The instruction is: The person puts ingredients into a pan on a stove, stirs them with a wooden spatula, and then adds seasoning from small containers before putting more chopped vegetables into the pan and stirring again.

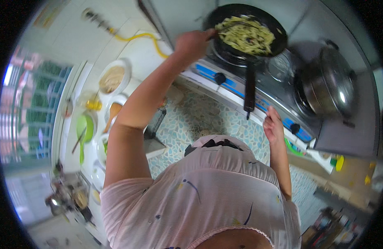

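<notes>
My left hand (193, 46) is shut on the dark handle of a cooking utensil whose far end reaches into the black frying pan (280, 45). Pale green, sliced vegetable pieces (246, 35) fill the middle of the pan, which sits over the left burner of a gas stove. The pan's long dark handle (250, 84) points towards me. Close to the stove's front edge, right of that handle and apart from it, is my right hand (273, 126), its fingers loosely curled with nothing seen in them.
A lidded metal pot (330, 84) stands on the right burner. The left counter holds a white bowl of pale food (113, 77), a green plastic pan-shaped container (85, 128), a wooden spoon (113, 113) and an oil bottle (93, 105). A yellow gas hose (141, 35) runs behind the stove's left side.
</notes>
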